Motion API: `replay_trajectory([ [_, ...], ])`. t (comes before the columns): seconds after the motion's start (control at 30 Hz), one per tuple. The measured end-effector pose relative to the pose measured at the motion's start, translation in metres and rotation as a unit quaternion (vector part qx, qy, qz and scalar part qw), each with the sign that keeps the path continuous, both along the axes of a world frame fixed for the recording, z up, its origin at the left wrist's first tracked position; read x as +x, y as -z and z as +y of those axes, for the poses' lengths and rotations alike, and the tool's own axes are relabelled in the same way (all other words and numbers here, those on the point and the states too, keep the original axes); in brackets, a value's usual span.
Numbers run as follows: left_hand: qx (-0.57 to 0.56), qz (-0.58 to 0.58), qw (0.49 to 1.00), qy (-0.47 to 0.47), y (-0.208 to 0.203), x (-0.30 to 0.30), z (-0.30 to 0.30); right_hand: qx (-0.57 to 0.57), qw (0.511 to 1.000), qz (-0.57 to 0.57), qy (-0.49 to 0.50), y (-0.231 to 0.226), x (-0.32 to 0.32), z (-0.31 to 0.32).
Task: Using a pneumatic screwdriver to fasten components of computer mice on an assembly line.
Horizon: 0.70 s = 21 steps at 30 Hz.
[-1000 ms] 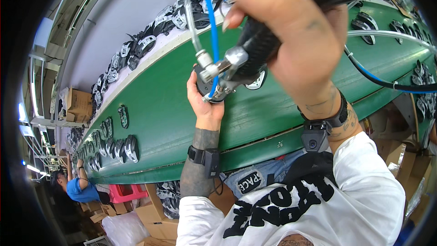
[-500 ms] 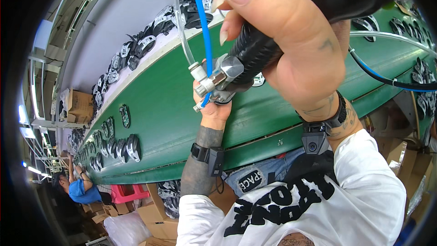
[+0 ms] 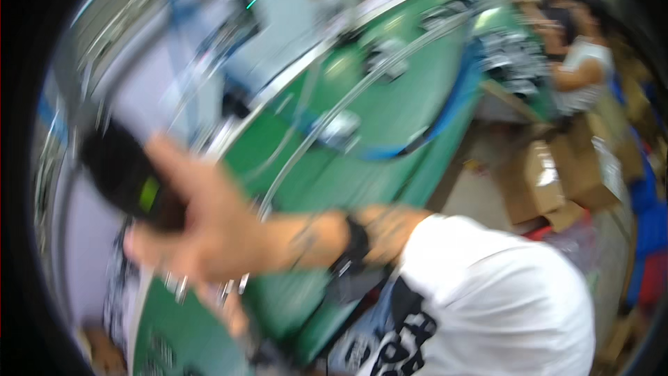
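My right hand [image 3: 216,226] is wrapped round a black power screwdriver [image 3: 129,170] with a green patch on its side, held high at the left of the view. Below it, my left hand [image 3: 229,313] shows only in part over the green belt, near small shiny metal parts [image 3: 229,289] under the right hand. Motion smears its fingers, and what they hold, if anything, cannot be made out. The whole picture is blurred.
A long green conveyor belt [image 3: 376,125] runs away to the right. Clear and blue hoses [image 3: 445,122] cross above it. Grey-black parts [image 3: 515,63] are heaped farther along beside a person in white [image 3: 584,66]. Open cardboard boxes [image 3: 525,174] stand at the right.
My view has swung to the right along the belt, so both hands now appear farther left. The right hand still holds the screwdriver. Another person and more boxes have come into view.
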<state>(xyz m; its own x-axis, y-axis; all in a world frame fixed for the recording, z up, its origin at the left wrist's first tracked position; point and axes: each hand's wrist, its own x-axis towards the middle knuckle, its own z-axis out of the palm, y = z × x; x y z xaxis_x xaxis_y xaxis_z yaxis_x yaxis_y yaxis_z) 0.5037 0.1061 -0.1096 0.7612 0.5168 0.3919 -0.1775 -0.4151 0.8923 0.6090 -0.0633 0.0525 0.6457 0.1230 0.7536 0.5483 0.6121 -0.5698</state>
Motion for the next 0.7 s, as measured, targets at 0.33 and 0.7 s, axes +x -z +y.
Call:
replay_trajectory([
  [0.33, 0.268, 0.282, 0.921, -0.018, -0.037, 0.026, -0.024, 0.041, 0.995, 0.054, -0.075, -0.022, -0.002, -0.019],
  [0.7, -0.189, 0.034, 0.981, -0.017, 0.069, 0.039, 0.044, 0.068, 0.998, -0.01, 0.004, -0.02, -0.002, -0.007],
])
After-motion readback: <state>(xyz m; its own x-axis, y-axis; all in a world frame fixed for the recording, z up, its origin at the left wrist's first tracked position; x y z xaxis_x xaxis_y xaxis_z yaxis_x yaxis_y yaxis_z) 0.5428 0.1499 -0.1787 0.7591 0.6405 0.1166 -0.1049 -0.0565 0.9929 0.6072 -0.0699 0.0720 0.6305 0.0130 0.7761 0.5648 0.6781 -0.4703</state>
